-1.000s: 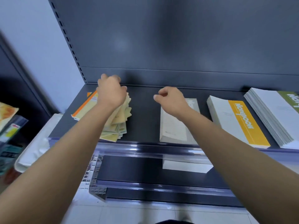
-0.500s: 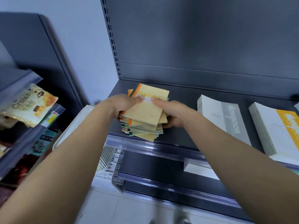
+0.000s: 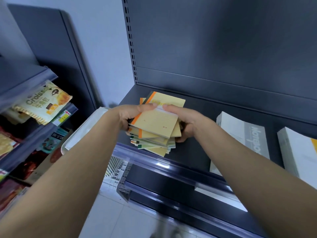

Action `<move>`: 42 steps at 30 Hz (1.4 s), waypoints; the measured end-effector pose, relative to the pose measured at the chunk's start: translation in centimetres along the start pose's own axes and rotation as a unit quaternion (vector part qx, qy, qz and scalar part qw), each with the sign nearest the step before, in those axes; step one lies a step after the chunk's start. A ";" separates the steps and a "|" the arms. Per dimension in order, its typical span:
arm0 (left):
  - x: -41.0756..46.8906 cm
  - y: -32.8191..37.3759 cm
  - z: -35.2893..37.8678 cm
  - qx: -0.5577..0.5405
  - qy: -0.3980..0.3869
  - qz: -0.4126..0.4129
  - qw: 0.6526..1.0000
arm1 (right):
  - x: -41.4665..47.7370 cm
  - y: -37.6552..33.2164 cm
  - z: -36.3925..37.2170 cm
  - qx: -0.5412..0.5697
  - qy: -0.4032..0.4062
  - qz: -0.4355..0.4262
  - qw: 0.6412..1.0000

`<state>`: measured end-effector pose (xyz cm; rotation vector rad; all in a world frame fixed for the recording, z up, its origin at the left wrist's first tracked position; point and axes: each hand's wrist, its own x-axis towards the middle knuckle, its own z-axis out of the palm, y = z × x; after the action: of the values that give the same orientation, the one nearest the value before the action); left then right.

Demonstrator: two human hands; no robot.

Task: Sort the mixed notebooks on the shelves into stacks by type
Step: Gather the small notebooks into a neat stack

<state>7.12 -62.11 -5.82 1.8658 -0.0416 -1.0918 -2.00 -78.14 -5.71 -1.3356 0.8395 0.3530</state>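
Both hands grip one pile of small notebooks at the left end of the dark shelf. The left hand curls round the pile's left edge, thumb laid across the top cover and the other fingers tucked against the spines below. The right hand closes on the opposite side, thumb on top near the left thumb, fingers wrapped underneath. The pile is ragged: tan covers with orange, dark green and pale green spine strips fan out at differing angles. The top notebook, tan with an orange strip, lies tilted across the rest. The pile's lower corner reaches close to the clear price rail along the shelf's front lip. Whether its bottom rests on the shelf or is raised just off it is hard to judge from this angle. To the right on the same shelf, apart from the pile, lies a white stack with a grey band, partly hidden behind the right forearm. Further right is a white stack with a yellow band, cut by the frame edge. Left of the shelf a white tray sits below its level. On the neighbouring rack at far left a croissant packet hangs over a shelf edge with other packets beneath it
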 end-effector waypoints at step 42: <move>4.7 -1.3 -2.0 0.100 -0.170 0.378 0.905 | -2.6 2.9 1.9 -0.019 0.109 -0.345 0.932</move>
<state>10.87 -62.08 -9.54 1.5713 -1.0284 -0.8487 -5.01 -75.04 -5.96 -1.6310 0.4917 -0.3393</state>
